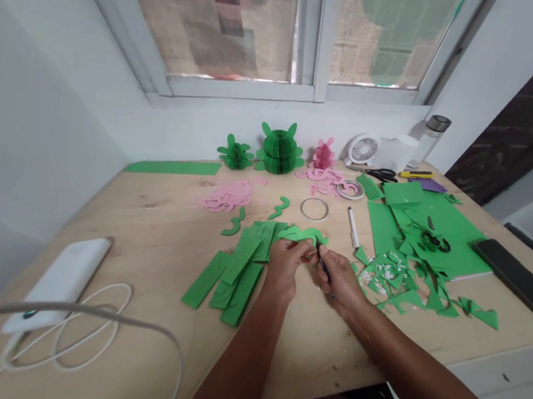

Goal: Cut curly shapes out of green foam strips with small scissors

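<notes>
My left hand is closed on a curly green paper cutout, holding it just above the wooden table. My right hand grips a thin dark pen-like tool whose tip meets the cutout's edge. A fan of green paper strips lies directly left of my hands. Green scraps litter the table to the right.
Green and pink honeycomb paper figures stand at the back by the window. Pink cutouts, a tape ring, a white pen, scissors, a small fan, a phone and a power bank with cable surround me.
</notes>
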### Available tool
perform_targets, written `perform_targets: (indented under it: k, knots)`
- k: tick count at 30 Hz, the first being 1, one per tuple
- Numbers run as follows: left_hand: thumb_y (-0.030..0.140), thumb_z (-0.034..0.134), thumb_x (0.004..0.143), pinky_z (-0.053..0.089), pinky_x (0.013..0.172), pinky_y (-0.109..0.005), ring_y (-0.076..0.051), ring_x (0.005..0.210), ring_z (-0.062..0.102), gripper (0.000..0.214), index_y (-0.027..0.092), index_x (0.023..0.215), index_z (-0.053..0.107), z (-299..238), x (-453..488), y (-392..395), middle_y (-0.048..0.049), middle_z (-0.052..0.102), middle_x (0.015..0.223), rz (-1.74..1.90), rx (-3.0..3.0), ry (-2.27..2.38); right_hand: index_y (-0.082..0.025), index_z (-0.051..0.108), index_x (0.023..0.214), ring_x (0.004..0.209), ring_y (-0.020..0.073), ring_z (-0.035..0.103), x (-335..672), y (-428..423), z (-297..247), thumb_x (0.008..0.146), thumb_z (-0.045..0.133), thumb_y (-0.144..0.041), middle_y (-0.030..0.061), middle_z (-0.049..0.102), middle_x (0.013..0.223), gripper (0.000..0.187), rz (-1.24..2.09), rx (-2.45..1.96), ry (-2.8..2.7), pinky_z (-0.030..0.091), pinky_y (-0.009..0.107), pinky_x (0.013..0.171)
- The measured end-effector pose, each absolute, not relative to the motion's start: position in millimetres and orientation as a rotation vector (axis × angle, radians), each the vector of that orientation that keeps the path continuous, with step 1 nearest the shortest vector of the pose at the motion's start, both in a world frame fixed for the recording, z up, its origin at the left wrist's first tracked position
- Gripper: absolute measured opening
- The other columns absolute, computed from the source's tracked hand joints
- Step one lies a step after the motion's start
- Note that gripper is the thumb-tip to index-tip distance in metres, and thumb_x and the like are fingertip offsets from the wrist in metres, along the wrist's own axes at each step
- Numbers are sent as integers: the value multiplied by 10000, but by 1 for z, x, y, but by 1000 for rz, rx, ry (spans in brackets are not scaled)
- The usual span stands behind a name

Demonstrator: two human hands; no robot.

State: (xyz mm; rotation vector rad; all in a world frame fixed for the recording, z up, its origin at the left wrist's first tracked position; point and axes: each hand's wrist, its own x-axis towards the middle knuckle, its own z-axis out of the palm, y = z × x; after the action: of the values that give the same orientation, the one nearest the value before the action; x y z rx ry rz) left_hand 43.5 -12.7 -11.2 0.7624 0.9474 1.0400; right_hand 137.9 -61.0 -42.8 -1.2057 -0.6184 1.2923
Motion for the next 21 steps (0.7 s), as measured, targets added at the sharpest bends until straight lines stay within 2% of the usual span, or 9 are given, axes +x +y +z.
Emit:
perform_targets:
  k: [21]
  knots:
    - [267, 736, 588, 428, 576, -239, -96, 504, 519, 177, 155, 566, 601, -13, 43, -11, 13, 590, 526, 1106, 800, 970, -173, 582, 681, 355, 50, 199, 138, -61, -44, 676, 674, -679, -98, 360, 404, 514, 1303, -1239, -624, 86, 214, 352]
